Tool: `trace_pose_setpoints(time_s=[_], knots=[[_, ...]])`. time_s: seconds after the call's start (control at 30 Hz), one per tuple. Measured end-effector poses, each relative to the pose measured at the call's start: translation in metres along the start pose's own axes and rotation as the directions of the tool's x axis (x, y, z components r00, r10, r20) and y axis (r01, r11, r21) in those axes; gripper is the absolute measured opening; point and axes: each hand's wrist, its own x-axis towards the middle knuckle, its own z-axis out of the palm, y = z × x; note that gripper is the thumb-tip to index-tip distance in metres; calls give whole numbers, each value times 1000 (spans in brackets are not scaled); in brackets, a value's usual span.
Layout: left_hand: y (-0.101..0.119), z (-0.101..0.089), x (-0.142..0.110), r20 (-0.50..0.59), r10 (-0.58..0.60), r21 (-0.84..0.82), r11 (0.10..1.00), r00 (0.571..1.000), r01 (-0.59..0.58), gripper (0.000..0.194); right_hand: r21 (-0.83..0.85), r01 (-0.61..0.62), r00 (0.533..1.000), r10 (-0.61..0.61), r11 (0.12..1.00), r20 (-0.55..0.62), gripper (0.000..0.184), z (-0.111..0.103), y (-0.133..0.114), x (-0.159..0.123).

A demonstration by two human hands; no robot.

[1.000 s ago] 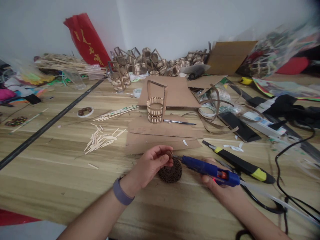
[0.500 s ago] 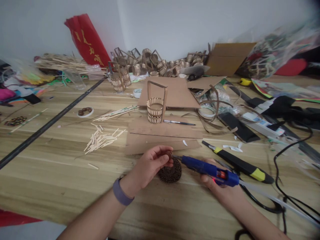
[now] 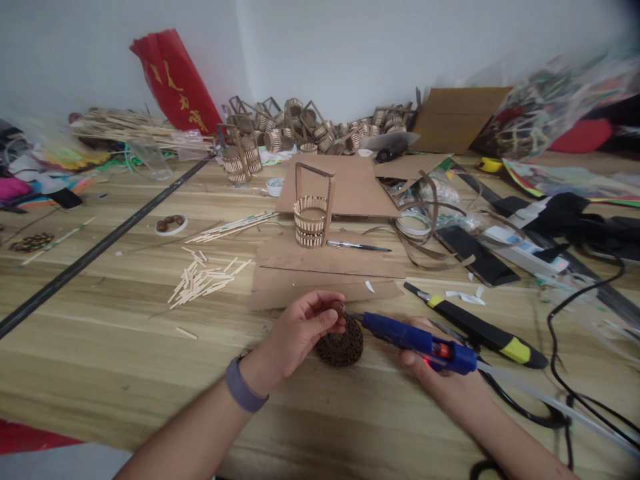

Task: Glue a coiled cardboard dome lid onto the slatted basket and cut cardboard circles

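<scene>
My left hand (image 3: 305, 330) pinches a small round brown bead-like piece (image 3: 339, 309) between thumb and fingers. In my right hand (image 3: 425, 373) is a blue hot glue gun (image 3: 415, 339), its nozzle pointing left at the brown piece, touching or almost touching it. A clear glue stick (image 3: 505, 373) runs out of the gun's back end. Below my left fingertips a dark brown, rough-textured round object (image 3: 340, 347) rests on the table, partly covered by the hand. Farther back, a small slatted basket (image 3: 310, 220) with a tall handle stands upright on cardboard.
Loose short sticks (image 3: 203, 283) lie to the left, near a white lid of brown pieces (image 3: 171, 225). A utility knife (image 3: 480, 327), a phone (image 3: 475, 253) and a black cable (image 3: 555, 320) are at the right. Several small baskets (image 3: 300, 123) are heaped along the wall.
Almost nothing differs. The glue gun and right hand have shifted very slightly left; the left hand keeps its pinch.
</scene>
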Motion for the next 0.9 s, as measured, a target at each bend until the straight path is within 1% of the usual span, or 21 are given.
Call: trace_pose_setpoints(time_s=[0.2, 0.37, 0.57, 0.73, 0.9], knots=[[1, 0, 0, -16, 0, -9, 1000, 1000, 0, 39, 5, 0, 1000, 0, 1000, 10, 59, -4, -10, 5], [2, -1, 0, 0, -11, -11, 1000, 1000, 11, 38, 18, -12, 1000, 12, 1000, 10, 57, -4, -11, 5], [0, -2, 1, 0, -11, 1, 1000, 1000, 11, 39, 20, -8, 1000, 7, 1000, 27, 55, -2, -3, 2], [1, -1, 1, -3, -13, 3, 1000, 1000, 13, 40, 47, -4, 1000, 5, 999, -19, 52, 3, 9, -4], [0, -1, 1, -5, -11, -5, 1000, 1000, 11, 39, 51, -1, 1000, 2, 999, -13, 53, 3, 9, -5]])
